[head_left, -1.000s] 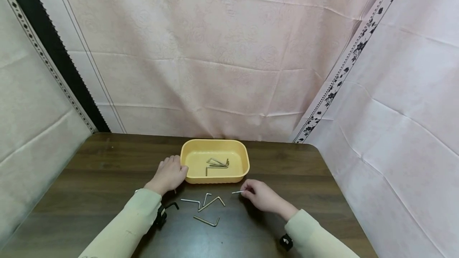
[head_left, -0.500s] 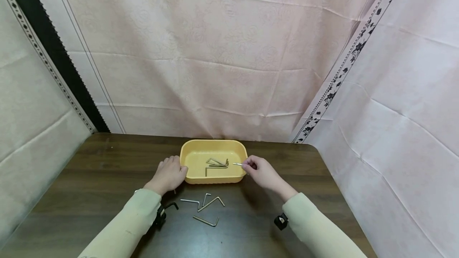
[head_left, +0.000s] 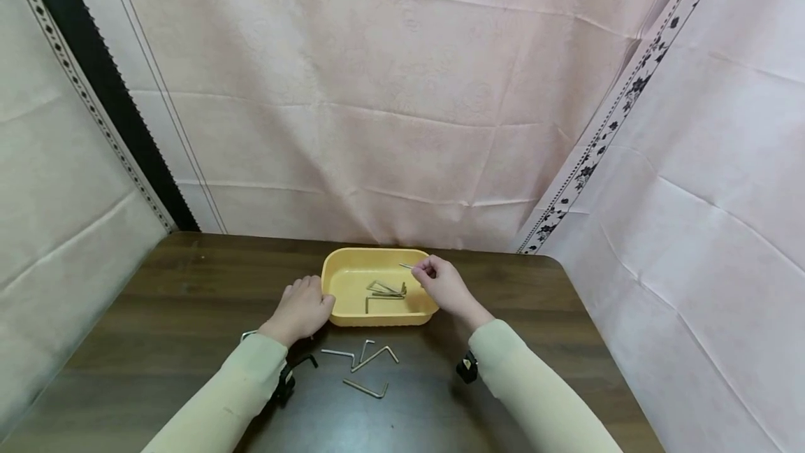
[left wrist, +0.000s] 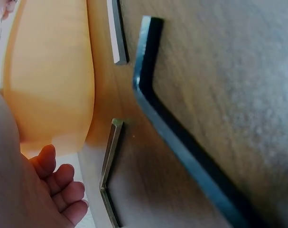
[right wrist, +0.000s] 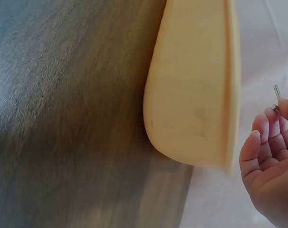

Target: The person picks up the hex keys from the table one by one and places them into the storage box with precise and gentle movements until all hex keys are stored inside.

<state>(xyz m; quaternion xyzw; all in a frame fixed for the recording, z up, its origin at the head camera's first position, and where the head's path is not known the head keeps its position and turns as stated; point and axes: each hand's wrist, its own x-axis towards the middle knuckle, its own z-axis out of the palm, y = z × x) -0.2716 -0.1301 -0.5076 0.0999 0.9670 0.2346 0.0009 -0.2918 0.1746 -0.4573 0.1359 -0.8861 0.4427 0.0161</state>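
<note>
My right hand [head_left: 440, 284] pinches a small hex key [head_left: 407, 267] above the yellow tray [head_left: 352, 318]; let go crooked, it may bounce off the rim. My left hand [head_left: 303, 307], fingers relaxed, rests against the tray.

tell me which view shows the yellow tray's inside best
The head view: it looks down into the yellow tray and shows hex keys lying inside. The left wrist and right wrist views show only its outer wall from the side.

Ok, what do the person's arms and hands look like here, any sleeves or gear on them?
Both arms wear long, pale cream-green sleeves down to the wrist. The left hand and right hand are bare, no gloves or rings visible. A small black device sits under each wrist, the left one on a black bracket.
</note>
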